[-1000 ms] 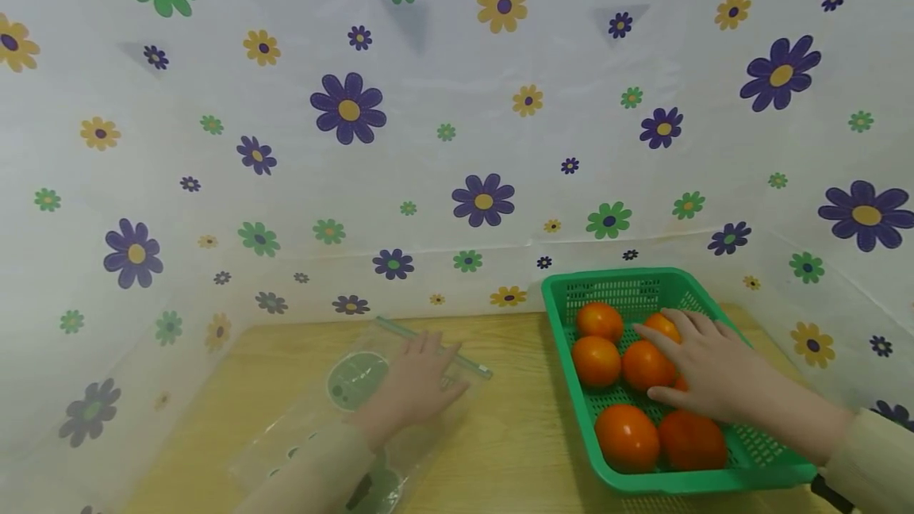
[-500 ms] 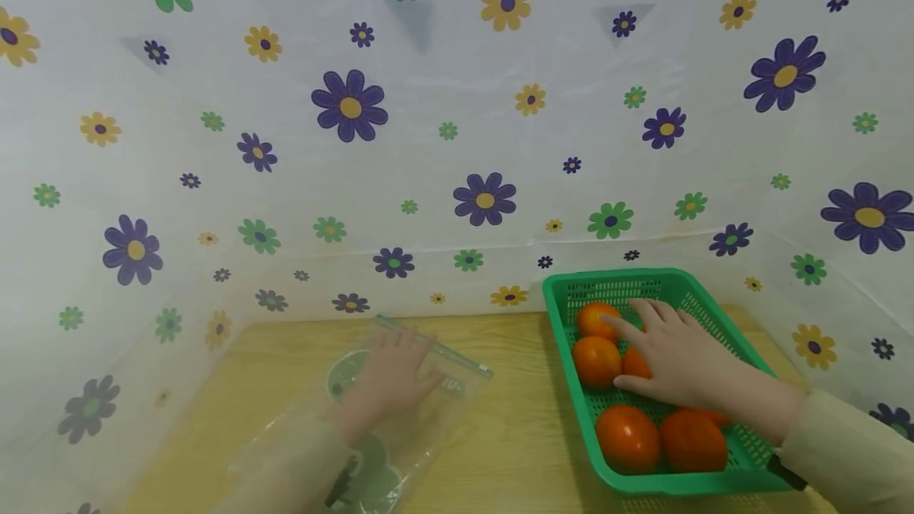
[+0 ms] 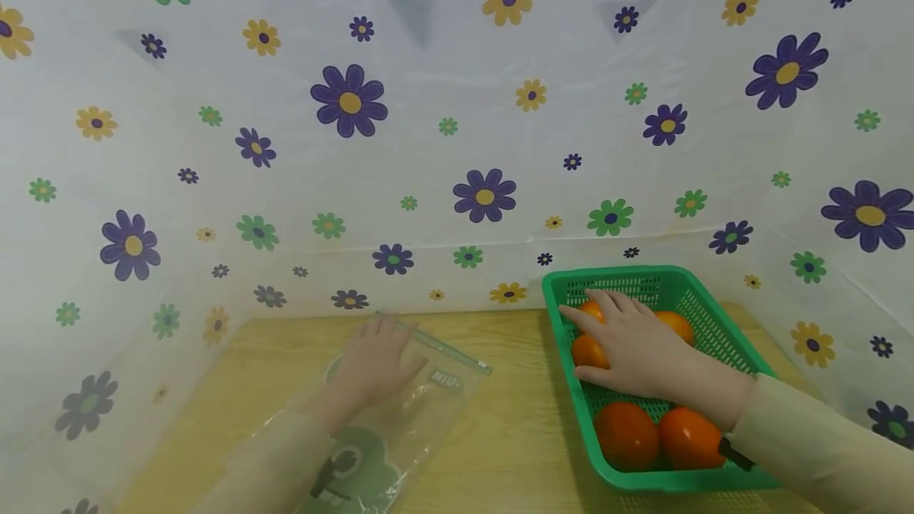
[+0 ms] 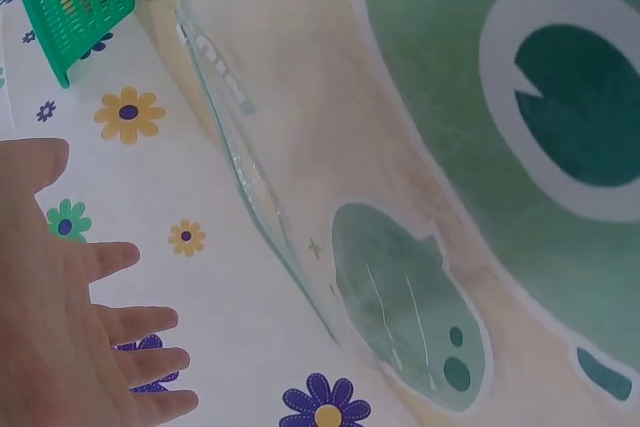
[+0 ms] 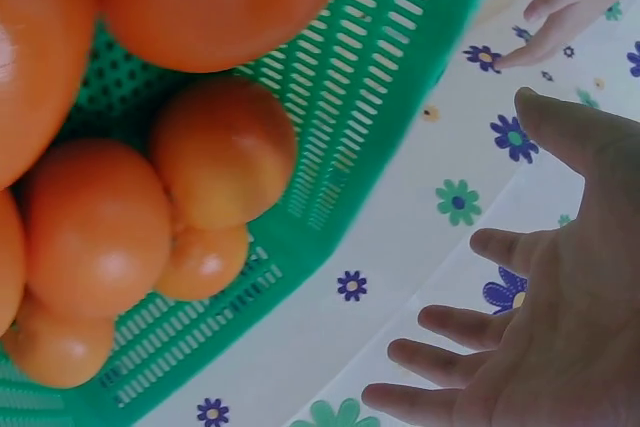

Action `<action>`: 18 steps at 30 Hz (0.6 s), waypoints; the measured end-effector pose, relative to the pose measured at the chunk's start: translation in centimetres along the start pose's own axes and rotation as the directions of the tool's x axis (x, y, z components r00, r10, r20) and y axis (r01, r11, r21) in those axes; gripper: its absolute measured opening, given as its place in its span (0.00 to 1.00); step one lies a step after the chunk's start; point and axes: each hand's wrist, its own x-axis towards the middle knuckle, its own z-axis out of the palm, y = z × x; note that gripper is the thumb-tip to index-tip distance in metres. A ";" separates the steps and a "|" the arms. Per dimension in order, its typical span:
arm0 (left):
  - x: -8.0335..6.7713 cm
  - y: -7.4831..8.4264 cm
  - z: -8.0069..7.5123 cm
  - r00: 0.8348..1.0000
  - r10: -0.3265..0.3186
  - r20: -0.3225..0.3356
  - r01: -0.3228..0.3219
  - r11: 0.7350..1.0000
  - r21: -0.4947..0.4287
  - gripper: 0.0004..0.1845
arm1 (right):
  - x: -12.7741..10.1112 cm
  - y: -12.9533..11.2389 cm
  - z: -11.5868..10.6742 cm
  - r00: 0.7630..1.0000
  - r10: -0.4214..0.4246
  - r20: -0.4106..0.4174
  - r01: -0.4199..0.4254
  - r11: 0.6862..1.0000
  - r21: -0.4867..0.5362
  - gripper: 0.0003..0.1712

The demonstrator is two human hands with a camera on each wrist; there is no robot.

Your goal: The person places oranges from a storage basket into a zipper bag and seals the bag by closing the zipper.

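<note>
Right hand [image 3: 635,347]: fingers spread, above orange fruits [image 3: 627,436], right of frame
Left hand [image 3: 364,371]: fingers extended, over the clear bag [image 3: 378,450], lower left of centre
Fruits: in the green basket [image 3: 678,482], lower right
Bag: flat on the desk [image 3: 514,419], bottom left of centre

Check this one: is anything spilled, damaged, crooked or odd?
Nothing looks spilled or damaged; the visible fruit all sits in the basket. Only the bag seems mildly askew: its zip slants against the back edge of the table. The left hand and sleeve hide part of it.
</note>
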 end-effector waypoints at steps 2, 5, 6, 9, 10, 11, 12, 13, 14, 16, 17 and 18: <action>0.0 -0.3 0.0 1.000 -0.007 0.006 0.007 1.000 0.013 0.37 | 0.4 -0.4 -0.2 1.000 -0.004 0.009 0.004 1.000 -0.016 0.45; 0.0 -0.6 -0.2 1.000 -0.005 0.004 0.005 1.000 0.019 0.37 | 1.2 -0.8 -0.5 1.000 -0.003 0.025 0.004 1.000 -0.031 0.46; 0.0 -0.7 -0.3 1.000 -0.001 -0.002 0.001 1.000 0.022 0.37 | 1.4 -1.0 -0.6 1.000 -0.005 0.026 0.006 0.999 -0.038 0.46; -0.1 -0.8 -0.7 1.000 0.004 -0.010 -0.004 1.000 0.019 0.37 | 2.1 -1.3 -0.7 1.000 -0.003 0.023 0.004 0.999 -0.040 0.46; -0.2 -0.8 -0.8 1.000 0.002 -0.011 -0.002 1.000 0.014 0.36 | 2.2 -1.4 -0.6 1.000 -0.004 0.018 0.005 0.999 -0.039 0.47; -0.3 -0.9 -0.8 1.000 0.001 -0.015 0.000 1.000 0.004 0.36 | 2.4 -1.5 -0.6 1.000 -0.004 0.016 0.005 0.999 -0.039 0.47; -0.4 -0.9 -0.9 1.000 -0.003 -0.018 0.003 1.000 -0.008 0.36 | 2.6 -1.6 -0.6 1.000 -0.004 0.017 0.005 0.999 -0.038 0.47; -0.4 -1.0 -0.9 1.000 -0.005 -0.020 0.005 1.000 -0.018 0.36 | 2.8 -1.7 -0.6 1.000 -0.002 0.020 0.003 0.999 -0.034 0.47; -0.5 -1.1 -0.9 1.000 -0.011 -0.024 0.010 1.000 -0.027 0.36 | 3.0 -1.8 -0.5 1.000 0.000 0.026 0.001 1.000 -0.028 0.47; -0.6 -1.3 -0.9 0.999 -0.020 -0.032 0.019 0.999 -0.033 0.36 | 3.4 -2.1 -0.5 0.999 -0.002 0.036 0.003 1.000 -0.025 0.47; -0.6 -1.5 -1.0 0.999 -0.023 -0.035 0.022 0.999 -0.034 0.36 | 3.6 -2.3 -0.4 0.999 -0.003 0.043 0.004 1.000 -0.022 0.47; -0.7 -1.6 -1.0 0.999 -0.025 -0.040 0.024 0.999 -0.027 0.36 | 3.9 -2.4 -0.3 0.999 -0.007 0.045 0.008 1.000 -0.022 0.47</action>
